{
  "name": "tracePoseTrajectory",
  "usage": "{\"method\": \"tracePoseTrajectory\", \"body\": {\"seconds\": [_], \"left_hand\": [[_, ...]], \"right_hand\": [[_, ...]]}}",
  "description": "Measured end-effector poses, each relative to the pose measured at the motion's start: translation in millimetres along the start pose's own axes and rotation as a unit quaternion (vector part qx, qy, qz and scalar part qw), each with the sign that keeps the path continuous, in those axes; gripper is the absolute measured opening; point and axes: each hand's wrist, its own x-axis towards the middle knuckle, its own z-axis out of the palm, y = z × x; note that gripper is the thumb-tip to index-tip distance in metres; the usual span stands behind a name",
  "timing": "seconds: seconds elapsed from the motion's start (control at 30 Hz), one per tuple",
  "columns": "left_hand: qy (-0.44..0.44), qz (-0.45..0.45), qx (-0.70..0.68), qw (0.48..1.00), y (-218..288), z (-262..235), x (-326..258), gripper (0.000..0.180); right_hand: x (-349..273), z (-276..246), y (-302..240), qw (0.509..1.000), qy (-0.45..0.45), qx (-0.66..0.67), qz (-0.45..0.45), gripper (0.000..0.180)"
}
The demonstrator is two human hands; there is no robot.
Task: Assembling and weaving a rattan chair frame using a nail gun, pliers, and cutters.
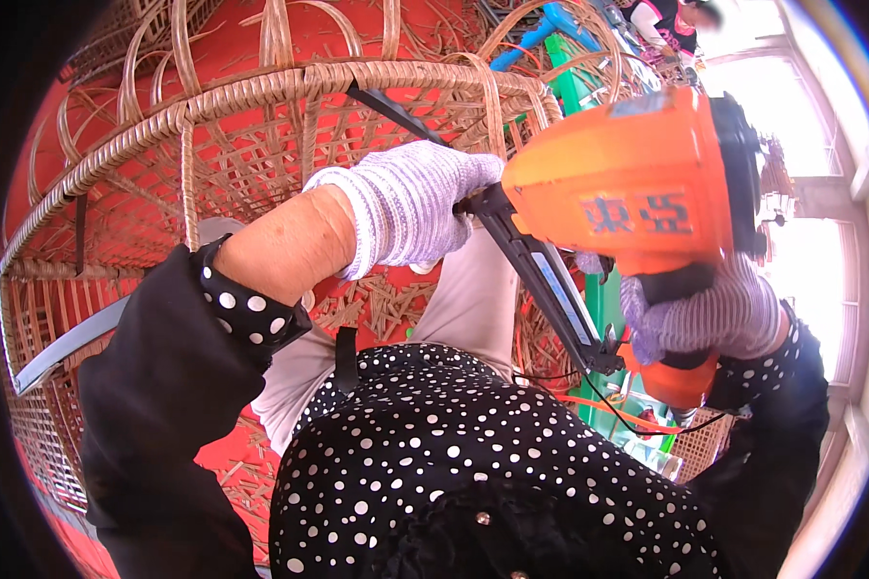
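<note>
My right hand [710, 314], in a white-and-purple striped knit glove, is wrapped round the handle of an orange pneumatic nail gun [613, 174]. The gun's black magazine [541, 275] slants down toward the lower right, and its nose end is beside my left hand [415, 207]. That hand wears a matching glove and its fingers are closed next to the nose; what they grip is hidden. Just beyond it curves the wrapped rim of a large woven wicker frame [261, 87], with loops standing above the rim and open weave below.
Offcuts of cane [367, 299] litter the red floor [232, 39]. Green bars [603, 328] stand to the right, behind the gun. An orange hose [632, 413] and a black cord run below it. A blue tool-like object [555, 34] lies at the back; another person [671, 29] is at the far right.
</note>
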Motion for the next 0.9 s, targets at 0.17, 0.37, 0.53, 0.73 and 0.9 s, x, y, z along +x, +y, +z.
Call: {"method": "tracePoseTrajectory", "body": {"seconds": [0.17, 0.37, 0.53, 0.73, 0.9], "left_hand": [[-0.035, -0.074, 0.039, 0.996, 18, -8, -4, 0.028], [-0.006, 0.009, 0.048, 0.999, -2, -8, -12, 0.035], [-0.026, 0.049, 0.033, 0.998, -9, -2, 0, 0.047], [-0.035, 0.102, -0.005, 0.994, 3, -5, 2, 0.058], [-0.027, 0.020, 0.012, 0.999, 11, -15, -16, 0.054]], "right_hand": [[0, 1, -3, 1.000, -0.003, -0.029, -0.001, 0.037], [13, 2, 3, 0.996, -0.071, 0.028, -0.042, 0.044], [3, -5, 46, 0.987, -0.065, 0.062, -0.133, 0.036], [-29, -36, 120, 0.967, 0.101, 0.180, -0.152, 0.028], [32, -77, 187, 0.947, 0.256, 0.162, -0.103, 0.017]]}}
